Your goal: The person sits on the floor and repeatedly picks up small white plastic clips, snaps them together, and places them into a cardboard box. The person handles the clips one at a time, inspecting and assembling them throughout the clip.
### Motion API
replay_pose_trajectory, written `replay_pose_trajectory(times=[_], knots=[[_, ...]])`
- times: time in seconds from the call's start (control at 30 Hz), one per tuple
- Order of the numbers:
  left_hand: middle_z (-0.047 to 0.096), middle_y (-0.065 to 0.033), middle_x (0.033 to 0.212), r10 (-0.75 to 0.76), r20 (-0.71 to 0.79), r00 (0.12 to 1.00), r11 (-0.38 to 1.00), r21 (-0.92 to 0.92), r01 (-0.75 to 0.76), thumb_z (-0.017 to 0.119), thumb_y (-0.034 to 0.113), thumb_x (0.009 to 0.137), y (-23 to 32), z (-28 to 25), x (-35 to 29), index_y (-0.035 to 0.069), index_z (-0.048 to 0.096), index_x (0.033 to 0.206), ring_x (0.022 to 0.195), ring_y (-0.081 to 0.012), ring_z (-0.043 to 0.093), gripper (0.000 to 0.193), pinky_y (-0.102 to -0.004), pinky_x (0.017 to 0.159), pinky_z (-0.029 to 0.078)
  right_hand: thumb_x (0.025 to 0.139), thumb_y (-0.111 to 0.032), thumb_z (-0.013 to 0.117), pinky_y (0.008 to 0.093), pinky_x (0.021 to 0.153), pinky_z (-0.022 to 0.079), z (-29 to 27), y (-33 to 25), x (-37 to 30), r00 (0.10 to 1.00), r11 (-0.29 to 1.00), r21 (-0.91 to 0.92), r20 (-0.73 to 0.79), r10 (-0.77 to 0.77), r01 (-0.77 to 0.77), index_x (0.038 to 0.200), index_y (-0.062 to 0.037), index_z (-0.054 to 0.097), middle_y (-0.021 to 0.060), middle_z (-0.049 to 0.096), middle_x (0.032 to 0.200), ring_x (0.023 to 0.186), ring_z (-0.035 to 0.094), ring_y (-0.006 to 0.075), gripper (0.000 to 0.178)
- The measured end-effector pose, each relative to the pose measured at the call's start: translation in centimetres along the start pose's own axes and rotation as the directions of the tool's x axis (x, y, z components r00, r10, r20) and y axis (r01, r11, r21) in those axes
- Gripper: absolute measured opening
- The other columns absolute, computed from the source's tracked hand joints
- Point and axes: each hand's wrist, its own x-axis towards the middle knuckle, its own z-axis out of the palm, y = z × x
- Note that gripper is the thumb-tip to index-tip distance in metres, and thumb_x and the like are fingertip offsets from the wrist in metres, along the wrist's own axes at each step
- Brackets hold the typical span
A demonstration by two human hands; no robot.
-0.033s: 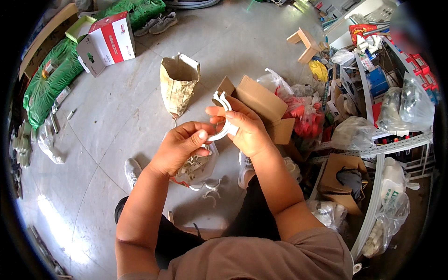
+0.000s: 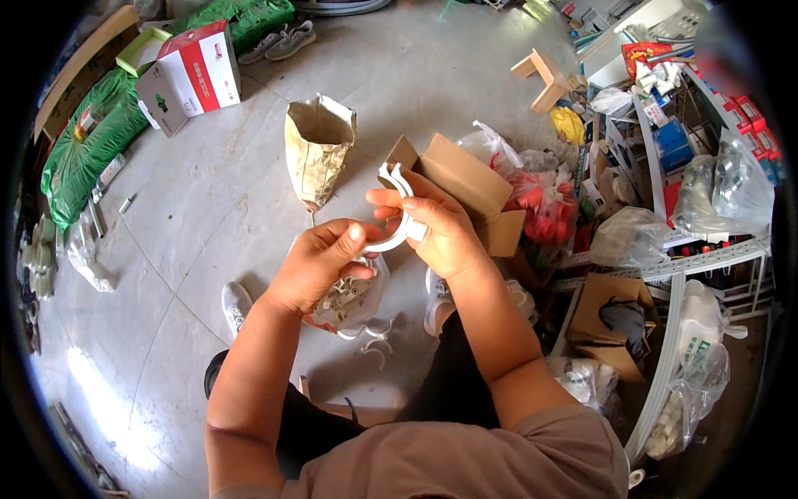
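A white curved plastic pipe clamp (image 2: 399, 231) is held up in front of me between both hands. My right hand (image 2: 442, 233) is closed around its middle, thumb and fingers pressed on it. With thumb and forefinger, my left hand (image 2: 320, 262) pinches the clamp's lower end. Below my hands stands a whitish tub (image 2: 381, 287), partly hidden by my left hand, with small whitish parts (image 2: 342, 301) in it. Several loose curved white pieces (image 2: 378, 334) lie on the floor beside the tub.
Ahead stands a crumpled paper sack (image 2: 320, 158). An open cardboard box (image 2: 465, 179) sits right of my hands, near a bag of red parts (image 2: 540, 204). Cluttered shelving (image 2: 665, 270) lines the right. A white-and-red carton (image 2: 195, 75) and green sacks (image 2: 96, 141) are at left.
My left thumb has shifted slightly left along the clamp's lower end, so a little more of that end shows. My right hand looks unmoved.
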Motion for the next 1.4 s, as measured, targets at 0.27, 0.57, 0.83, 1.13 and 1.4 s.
replay_pose_trajectory(times=[0.27,0.57,0.83,1.13,1.4], knots=[[0.058,-0.0033,0.091,-0.15,0.097,0.984,0.977,0.167,0.132,0.06,0.025,0.081,0.1,-0.5,0.7,0.0,0.056,0.101,0.077,-0.0106,0.054,0.033,-0.0239,0.063,0.047,0.078,-0.017,0.05,0.0309,0.078,0.044,-0.5,-0.8,0.0,0.984,0.984,-0.114,0.097,0.147,-0.135,0.125,-0.0008,0.039,0.0169,0.055,0.109,0.086,0.052,0.0155,0.051],[0.056,-0.0025,0.091,-0.058,0.2,0.978,0.985,0.173,0.023,0.068,0.022,0.076,-0.6,0.0,0.9,-0.001,0.054,0.104,0.082,-0.0085,0.052,0.039,-0.0221,0.068,0.044,0.079,-0.011,0.051,0.0272,0.085,0.04,-0.3,-1.2,-0.6,0.963,0.967,-0.247,0.244,0.117,-0.055,0.13,-0.0022,0.034,0.0133,0.054,0.111,0.098,0.05,0.0134,0.054],[0.055,-0.0001,0.085,-0.022,0.146,0.989,0.966,0.258,-0.016,0.068,0.015,0.074,-1.3,0.0,0.8,-0.003,0.055,0.099,0.078,-0.006,0.049,0.034,-0.0205,0.069,0.042,0.082,-0.011,0.051,0.027,0.087,0.038,-0.7,-0.5,-0.2,0.954,0.957,-0.288,0.281,0.1,-0.015,0.132,-0.0012,0.028,0.0145,0.05,0.116,0.102,0.049,0.0138,0.056],[0.051,0.0026,0.077,0.05,0.128,0.99,0.956,0.282,-0.085,0.063,0.012,0.078,-1.1,0.5,0.9,-0.004,0.057,0.099,0.069,-0.0042,0.044,0.027,-0.021,0.06,0.039,0.081,-0.012,0.054,0.0277,0.085,0.039,-1.1,-0.4,0.4,0.969,0.957,-0.286,0.224,0.106,-0.038,0.131,-0.001,0.031,0.0128,0.053,0.112,0.1,0.05,0.0145,0.056],[0.051,-0.0073,0.065,0.137,0.154,0.979,0.767,0.608,-0.203,0.06,0.021,0.082,-2.1,-0.3,1.3,-0.004,0.051,0.102,0.06,-0.013,0.05,0.034,-0.0263,0.056,0.041,0.084,-0.016,0.052,0.026,0.083,0.04,-0.3,1.3,0.6,0.998,0.972,-0.233,0.056,0.029,-0.015,0.13,-0.0027,0.033,0.0079,0.055,0.105,0.093,0.051,0.012,0.052]])
